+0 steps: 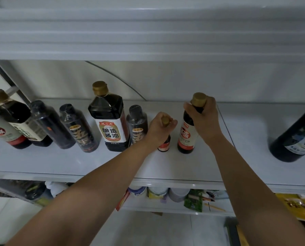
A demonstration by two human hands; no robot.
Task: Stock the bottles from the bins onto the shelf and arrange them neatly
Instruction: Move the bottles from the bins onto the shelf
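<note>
From the head camera, looking down along both bare forearms, the person is in the middle of setting two bottles onto the white shelf [166, 167]. The left hand [159, 129] is wrapped tight around the neck of a small bottle [164, 145], its gold cap poking out above the curled fingers and its red-labelled base down at the shelf surface, just right of a dark shrink-wrapped bottle [137, 124]. The right hand [204, 118] is closed around the neck of a taller red-label bottle [187, 134] just under its gold cap, and that bottle stands upright, its base on or right at the shelf; I cannot tell whether the weight is fully down. The two held bottles sit near each other with a narrow gap between them. To the left runs a loose row: a big square soy sauce bottle [109, 119] and several more dark bottles, unevenly spaced. Well apart on the right stands a large dark bottle [293, 137] alone. I'd judge this the placing step, with tidying not yet done. The next move calls for letting go without tipping either narrow bottle, then nudging them into line with the row, labels facing out. No bins show here.
</note>
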